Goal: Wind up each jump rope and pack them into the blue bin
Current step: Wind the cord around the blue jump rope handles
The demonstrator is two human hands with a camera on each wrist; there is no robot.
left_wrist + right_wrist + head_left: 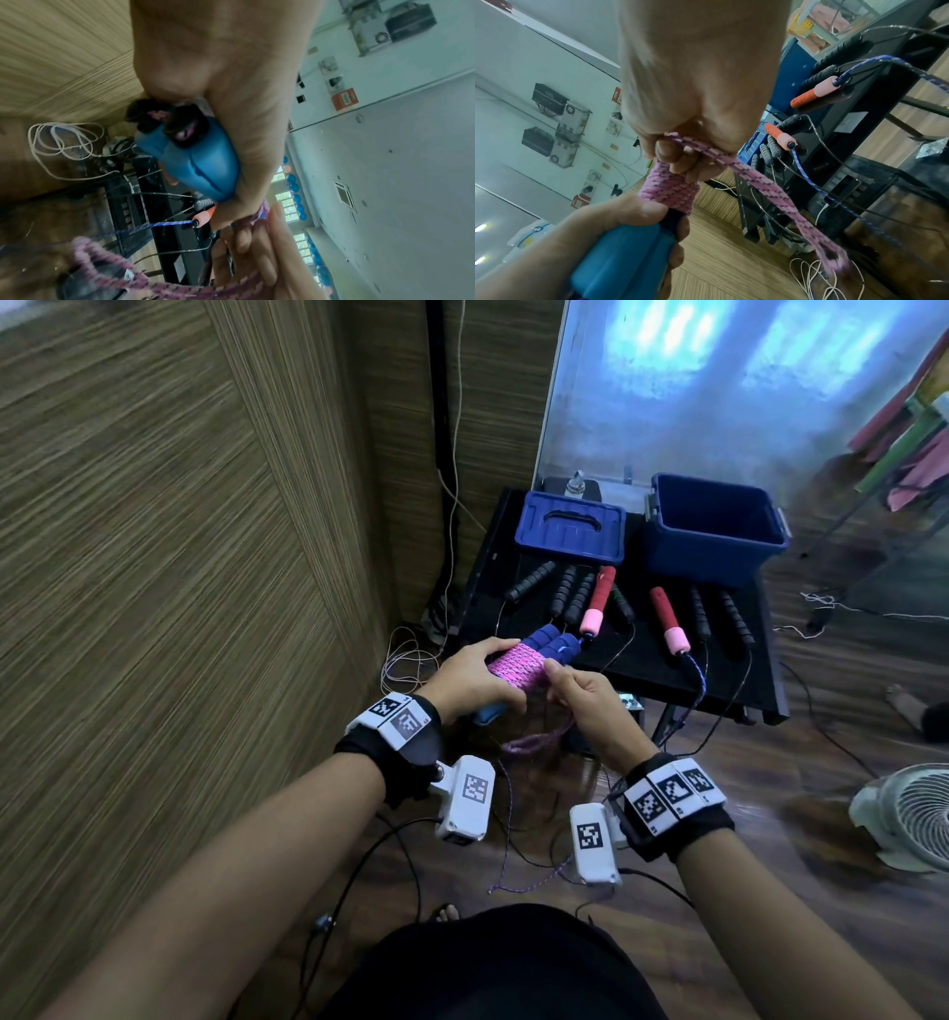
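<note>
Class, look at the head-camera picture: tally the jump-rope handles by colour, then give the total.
Black handles: 6 (one partly hidden behind a red one)
Red-and-pink handles: 2
Blue handles, gripped in the left hand: 2
Total: 10

Both forearms are bare, with no sleeves. Behind the fingers of the left hand (470, 683), the wrist carries a black strap (395, 762) topped by a white band of square black-and-white coded markers. A white boxy camera unit (464, 801) with its own marker hangs on the underside, a thin black cable trailing from it. The right hand (590, 706) wears a matching black strap (678, 819), a white marker band and a white camera unit (595, 850), also cabled. The torso wears a black garment (493, 968).
</note>
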